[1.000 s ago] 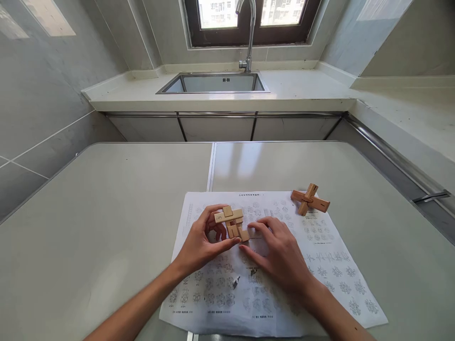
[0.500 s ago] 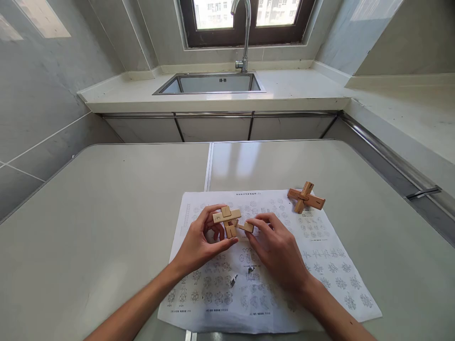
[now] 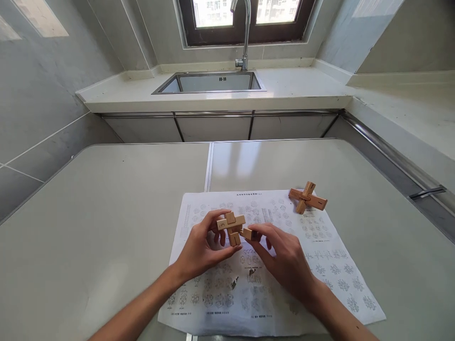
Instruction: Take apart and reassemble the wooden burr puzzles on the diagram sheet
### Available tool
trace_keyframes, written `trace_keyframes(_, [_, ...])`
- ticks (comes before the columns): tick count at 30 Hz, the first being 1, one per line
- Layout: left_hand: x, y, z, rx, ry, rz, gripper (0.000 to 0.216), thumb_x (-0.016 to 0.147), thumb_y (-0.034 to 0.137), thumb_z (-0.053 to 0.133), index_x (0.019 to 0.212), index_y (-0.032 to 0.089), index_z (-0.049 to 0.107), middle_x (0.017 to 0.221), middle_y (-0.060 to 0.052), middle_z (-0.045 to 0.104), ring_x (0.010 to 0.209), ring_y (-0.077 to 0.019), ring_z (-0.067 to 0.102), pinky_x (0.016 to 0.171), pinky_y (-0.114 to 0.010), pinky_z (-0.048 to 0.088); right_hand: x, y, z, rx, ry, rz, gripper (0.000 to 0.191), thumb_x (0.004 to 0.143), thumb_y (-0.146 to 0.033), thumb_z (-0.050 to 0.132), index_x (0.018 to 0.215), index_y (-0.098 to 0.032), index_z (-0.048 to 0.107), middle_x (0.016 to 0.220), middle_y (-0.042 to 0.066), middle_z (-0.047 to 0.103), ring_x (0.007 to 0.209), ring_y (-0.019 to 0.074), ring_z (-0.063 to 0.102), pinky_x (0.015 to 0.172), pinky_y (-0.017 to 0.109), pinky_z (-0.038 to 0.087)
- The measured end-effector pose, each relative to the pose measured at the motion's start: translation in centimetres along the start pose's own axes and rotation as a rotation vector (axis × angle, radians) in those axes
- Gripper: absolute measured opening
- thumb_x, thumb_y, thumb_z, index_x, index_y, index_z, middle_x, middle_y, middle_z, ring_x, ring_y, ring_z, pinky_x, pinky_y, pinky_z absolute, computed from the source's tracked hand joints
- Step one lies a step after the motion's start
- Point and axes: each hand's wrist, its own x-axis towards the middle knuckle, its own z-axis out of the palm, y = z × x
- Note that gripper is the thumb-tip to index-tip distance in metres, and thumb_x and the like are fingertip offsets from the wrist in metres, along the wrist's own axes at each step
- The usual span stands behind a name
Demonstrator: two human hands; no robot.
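My left hand (image 3: 203, 246) grips a partly joined wooden burr puzzle (image 3: 231, 223) between thumb and fingers, above the printed sheet. Pale notched sticks cross one another in it. In my right hand (image 3: 284, 251), thumb and fingertips pinch a single wooden puzzle piece (image 3: 249, 234). Its left end meets the right side of the puzzle, and whether it sits inside a gap I cannot tell. Beneath both hands lies the white instruction sheet (image 3: 256, 303), covered with small diagrams and torn in two spots near the middle.
A darker, assembled wooden cross puzzle (image 3: 307, 198) rests at the sheet's upper right corner. The pale table (image 3: 106, 213) has a seam down its middle. Beyond it are a counter (image 3: 302, 85), a sink (image 3: 220, 83) and a tap (image 3: 246, 38) under a window.
Both hands have shifted slightly right and down with the puzzle and the piece. The loose piece has turned, now showing a dark end near my right fingertips.
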Motion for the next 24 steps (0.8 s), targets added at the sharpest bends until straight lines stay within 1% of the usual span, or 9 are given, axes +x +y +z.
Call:
trace_keyframes(6, [-0.3,-0.8,0.4,0.029,-0.041,0.088,0.064,0.083,0.018,0.083,0.137,0.032,0.053,0.099,0.002,0.066,0.075,-0.0125,0.057,0.068,-0.027,0.054,-0.3,0.0,0.1,0.041,-0.033,0.011,0.017,0.11,-0.023,0.055,0.126,-0.027,0.061,0.1,0.004,0.08,0.08,0.0193,0.077,0.065,0.032,0.059])
trace_keyframes(12, [-0.5,-1.2,0.5,0.083,-0.065,0.137,0.069,0.083,0.015,0.082,0.141,0.035,0.05,0.109,0.0,0.069,0.083,-0.015,0.062,0.072,-0.028,0.055,0.0,-0.2,-0.2,0.098,-0.024,-0.027,0.024,0.109,-0.017,0.057,0.13,-0.027,0.062,0.108,0.007,0.081,0.085,0.02,0.078,0.069,0.032,0.06])
trace_keyframes(16, [-0.4,-1.0,0.4,0.185,-0.062,0.191,0.071,0.083,0.018,0.084,0.143,0.036,0.052,0.11,-0.001,0.062,0.087,-0.016,0.06,0.073,-0.029,0.054,0.1,-0.5,-0.3,0.122,-0.028,-0.054,0.025,0.108,-0.016,0.058,0.129,-0.027,0.063,0.102,0.006,0.079,0.079,0.0188,0.075,0.069,0.032,0.06])
trace_keyframes(20, [-0.2,-0.8,0.4,0.188,-0.054,0.215,0.07,0.082,0.021,0.087,0.142,0.036,0.055,0.121,-0.005,0.057,0.102,-0.0192,0.062,0.077,-0.03,0.056,0.0,-0.6,-0.3,0.132,-0.032,-0.072,0.024,0.107,-0.015,0.059,0.127,-0.027,0.062,0.097,0.005,0.078,0.073,0.0166,0.072,0.066,0.03,0.059])
trace_keyframes(22, [-0.2,-0.8,0.5,0.17,-0.068,0.22,0.068,0.082,0.02,0.087,0.141,0.035,0.056,0.126,-0.006,0.058,0.106,-0.0198,0.063,0.079,-0.029,0.056,0.0,-0.6,-0.3,0.134,-0.033,-0.076,0.023,0.107,-0.015,0.06,0.126,-0.027,0.062,0.096,0.004,0.078,0.072,0.0159,0.071,0.064,0.029,0.058])
trace_keyframes(24, [-0.1,-0.7,0.5,0.149,-0.09,0.217,0.067,0.083,0.019,0.086,0.14,0.034,0.055,0.125,-0.005,0.062,0.104,-0.0189,0.065,0.079,-0.029,0.055,0.0,-0.6,-0.3,0.138,-0.027,-0.074,0.022,0.107,-0.016,0.06,0.125,-0.027,0.062,0.093,0.003,0.077,0.07,0.0156,0.071,0.064,0.028,0.058])
